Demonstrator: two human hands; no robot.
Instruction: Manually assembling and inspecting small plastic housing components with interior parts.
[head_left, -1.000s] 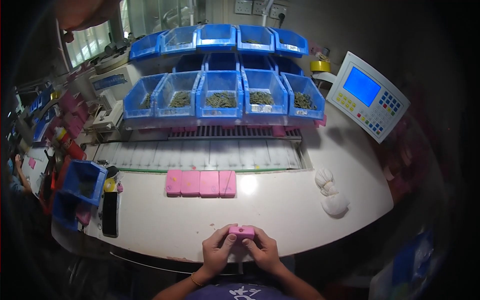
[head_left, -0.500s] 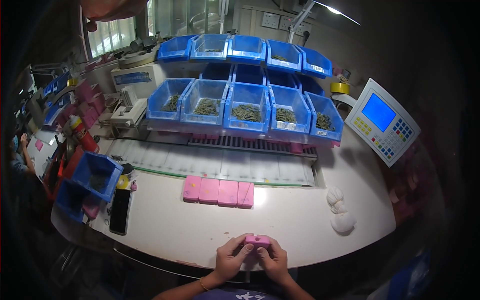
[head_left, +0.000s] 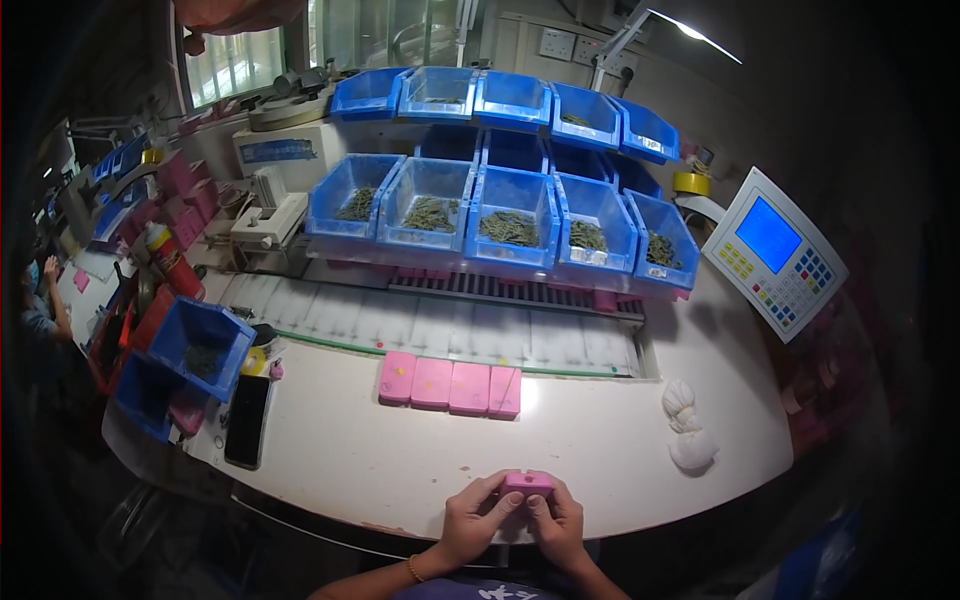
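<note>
A small pink rubber mold [head_left: 528, 483] is held up at the table's front edge, with a dark round hole in the end that faces up. My left hand [head_left: 472, 522] grips its left side, thumb along the near face. On the other side my right hand [head_left: 558, 518] closes round it in the same way, both thumbs nearly meeting. The mold's lower part is hidden behind my thumbs. Farther off on the white tabletop, several similar pink molds [head_left: 431, 384] stand side by side in a row, some with small coloured marks.
Blue bins [head_left: 513, 218] with dark greenish small pieces are racked at the back. A control panel [head_left: 775, 255] with a blue screen and a tied white cloth bag [head_left: 688, 428] are at right. At left lie a black phone [head_left: 247, 420] and more blue bins [head_left: 203, 350].
The whole view has shifted a little, so things appear slightly farther right. Both hands keep the same hold on the pink mold.
</note>
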